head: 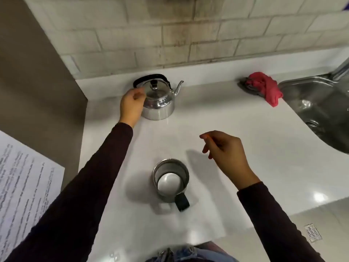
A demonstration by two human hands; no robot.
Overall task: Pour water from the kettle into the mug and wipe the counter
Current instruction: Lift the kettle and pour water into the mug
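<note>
Head view | shiny steel kettle (159, 103) with black handle upright, far left on white surface (236, 129) | left hand (131, 104) at kettle's left side, grip loosely curled, contact unclear | right hand (224, 152) above surface, grip apart, empty | steel mug (171, 181) near centre, upright | crumpled red cloth (266, 87) far right beside steel sink (321, 103)

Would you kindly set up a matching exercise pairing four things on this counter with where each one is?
Things:
1. kettle
2. mug
3. red cloth
4. left hand

Places:
A. beside the sink
B. at the back, near the tiled wall
C. against the kettle's side
D. near the front edge of the counter

Pairs: 1-B, 2-D, 3-A, 4-C
</note>
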